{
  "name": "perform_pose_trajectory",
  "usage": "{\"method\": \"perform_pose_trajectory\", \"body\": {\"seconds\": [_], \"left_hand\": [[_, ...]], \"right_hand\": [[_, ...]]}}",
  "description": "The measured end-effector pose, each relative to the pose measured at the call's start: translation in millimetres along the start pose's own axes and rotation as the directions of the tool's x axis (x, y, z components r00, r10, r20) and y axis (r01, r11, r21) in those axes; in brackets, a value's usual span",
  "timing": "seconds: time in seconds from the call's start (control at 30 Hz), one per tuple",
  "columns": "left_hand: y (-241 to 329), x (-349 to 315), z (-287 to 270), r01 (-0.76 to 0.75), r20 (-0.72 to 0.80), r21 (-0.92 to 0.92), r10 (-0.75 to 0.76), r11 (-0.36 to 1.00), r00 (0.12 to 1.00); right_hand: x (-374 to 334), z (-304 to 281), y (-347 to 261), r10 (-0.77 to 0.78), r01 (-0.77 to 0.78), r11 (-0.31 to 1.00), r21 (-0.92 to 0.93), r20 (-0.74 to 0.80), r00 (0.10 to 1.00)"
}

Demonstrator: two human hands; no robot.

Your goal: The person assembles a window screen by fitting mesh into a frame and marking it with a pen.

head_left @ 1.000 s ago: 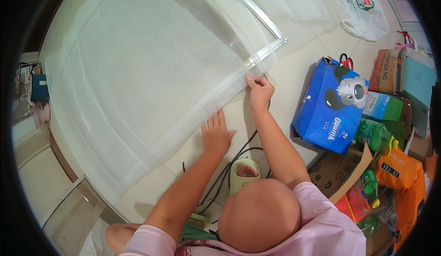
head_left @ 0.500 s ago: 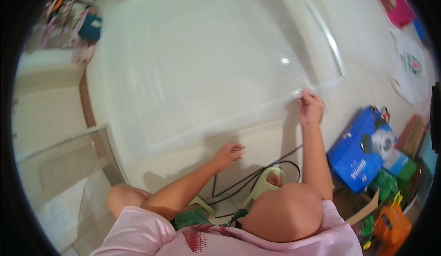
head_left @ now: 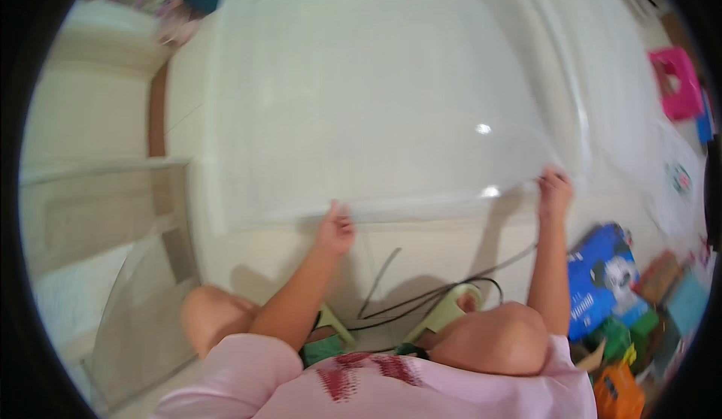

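A large, clear plastic sheet (head_left: 376,118) lies spread over the pale floor in front of me, with its near edge running crosswise between my hands. My right hand (head_left: 555,192) pinches the sheet's near right corner and raises it slightly, so the edge there catches the light. Farther left, my left hand (head_left: 336,229) is at the near edge, fingers curled and thumb pointing forward. Its fingertips are blurred where they meet the film, and the hand looks closed on that edge.
A glass-panelled frame (head_left: 113,269) stands at the left. Black cable (head_left: 421,291) lies near my green slippers (head_left: 444,310). To the right are a blue package (head_left: 602,280), an orange bag (head_left: 618,389), a white bag (head_left: 669,182) and a pink plastic stool (head_left: 677,81).
My left hand has moved forward and left onto the sheet's near edge. The right hand has shifted right with the corner. The whole view has turned somewhat.
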State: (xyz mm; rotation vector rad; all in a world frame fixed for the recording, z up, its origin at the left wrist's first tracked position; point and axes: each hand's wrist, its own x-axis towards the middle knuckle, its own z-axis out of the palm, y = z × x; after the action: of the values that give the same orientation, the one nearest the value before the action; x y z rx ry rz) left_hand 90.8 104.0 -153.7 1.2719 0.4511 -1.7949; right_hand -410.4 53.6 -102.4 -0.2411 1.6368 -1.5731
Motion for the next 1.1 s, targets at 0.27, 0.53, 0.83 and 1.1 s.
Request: {"method": "perform_pose_trajectory", "body": {"seconds": [0.27,0.53,0.83,1.1], "left_hand": [[-98.3,-18.6,78.3,0.505,0.011,-0.066,-0.505,0.861,0.863],[-59.0,-10.1,119.3,-0.144,0.002,-0.205,0.147,0.968,0.989],[30.2,-111.1,372.4,-0.905,0.695,0.276,0.717,-0.324,-0.045],[-80.5,-31.5,200.0,-0.712,0.421,0.694,0.743,0.106,0.521]], "right_hand": [[-49.5,32.0,-58.3,0.132,-0.127,0.943,0.306,0.005,0.991],[-63.4,29.4,-95.9,-0.144,0.120,0.966,0.230,0.087,0.986],[-21.1,20.5,-179.3,-0.581,0.575,0.809,0.118,0.022,0.813],[-7.1,-73.8,-16.0,-0.127,0.109,0.987,-0.117,-0.159,0.979]]}}
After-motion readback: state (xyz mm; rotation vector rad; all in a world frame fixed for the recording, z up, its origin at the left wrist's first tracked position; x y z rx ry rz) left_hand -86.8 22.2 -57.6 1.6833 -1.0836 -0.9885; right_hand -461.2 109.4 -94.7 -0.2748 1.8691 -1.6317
